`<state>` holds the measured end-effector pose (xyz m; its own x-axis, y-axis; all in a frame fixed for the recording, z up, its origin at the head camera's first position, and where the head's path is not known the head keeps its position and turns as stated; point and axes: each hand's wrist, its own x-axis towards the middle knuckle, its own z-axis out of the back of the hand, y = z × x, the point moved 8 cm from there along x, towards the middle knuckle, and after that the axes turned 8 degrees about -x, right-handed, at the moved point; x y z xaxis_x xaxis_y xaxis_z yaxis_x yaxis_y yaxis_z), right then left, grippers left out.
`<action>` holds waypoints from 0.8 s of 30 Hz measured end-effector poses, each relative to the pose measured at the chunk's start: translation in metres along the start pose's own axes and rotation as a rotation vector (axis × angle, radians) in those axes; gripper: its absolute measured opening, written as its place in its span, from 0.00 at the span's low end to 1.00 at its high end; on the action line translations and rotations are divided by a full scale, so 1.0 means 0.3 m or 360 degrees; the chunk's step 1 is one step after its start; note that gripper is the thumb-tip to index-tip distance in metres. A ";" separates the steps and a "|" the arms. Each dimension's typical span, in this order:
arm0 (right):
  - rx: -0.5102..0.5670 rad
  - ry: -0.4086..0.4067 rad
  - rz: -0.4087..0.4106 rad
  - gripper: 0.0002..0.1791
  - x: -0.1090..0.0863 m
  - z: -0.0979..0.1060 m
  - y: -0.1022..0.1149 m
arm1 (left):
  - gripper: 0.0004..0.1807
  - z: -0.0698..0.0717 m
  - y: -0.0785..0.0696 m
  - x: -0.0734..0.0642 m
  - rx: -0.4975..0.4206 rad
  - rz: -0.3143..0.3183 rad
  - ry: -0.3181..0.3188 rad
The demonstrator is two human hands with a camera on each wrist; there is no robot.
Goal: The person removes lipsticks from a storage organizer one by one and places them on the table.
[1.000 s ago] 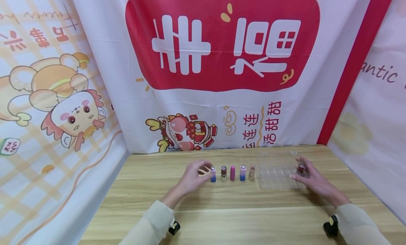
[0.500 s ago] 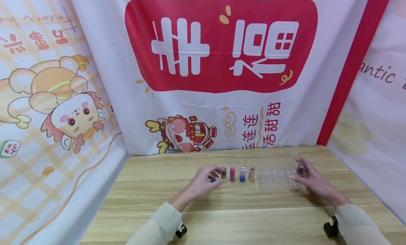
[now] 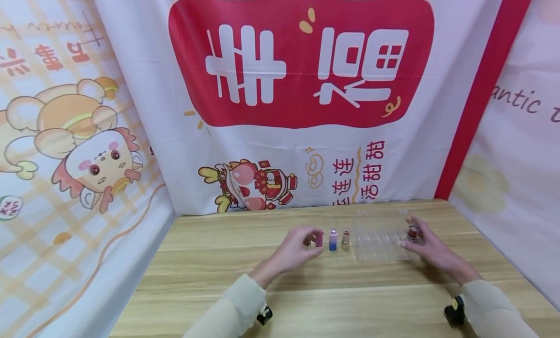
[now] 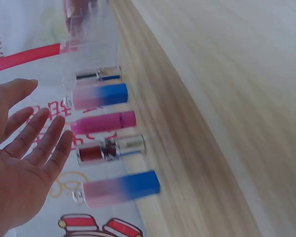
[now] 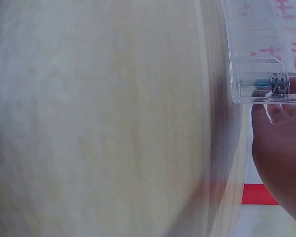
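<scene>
Five-fingered and loosely spread, my left hand (image 3: 294, 250) hovers beside a row of upright lipsticks, holding none. In the left wrist view the row shows a pink-blue lipstick (image 4: 121, 189), a clear tube with a dark red top (image 4: 111, 150), a magenta lipstick (image 4: 103, 122), another pink-blue one (image 4: 101, 96) and a gold-toned lipstick (image 3: 346, 240). The left hand hides the leftmost ones in the head view. My right hand (image 3: 430, 245) grips the right end of a clear lipstick organizer (image 3: 378, 245). A dark red lipstick (image 5: 280, 84) stands in its end compartment.
The wooden table (image 3: 350, 299) reaches back to a printed cloth (image 3: 306, 172). More printed cloth hangs along the left and right sides. The organizer stands just right of the lipstick row.
My left hand has moved right along the row, from the leftmost pink-blue lipstick to beside the magenta one. My right hand stays at the organizer's end.
</scene>
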<state>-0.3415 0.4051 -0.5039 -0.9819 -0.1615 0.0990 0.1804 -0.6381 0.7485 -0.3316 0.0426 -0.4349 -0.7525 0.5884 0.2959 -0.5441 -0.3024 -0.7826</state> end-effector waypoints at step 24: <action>0.0015 -0.0001 -0.0019 0.53 -0.002 0.002 -0.004 | 0.19 -0.130 -0.066 0.134 -0.0060 -0.0049 0.0065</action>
<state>-0.3412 0.4065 -0.5045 -0.9840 -0.1536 0.0904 0.1683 -0.6329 0.7558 -0.3367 0.1016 -0.4290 -0.7193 0.6273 0.2983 -0.5520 -0.2555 -0.7937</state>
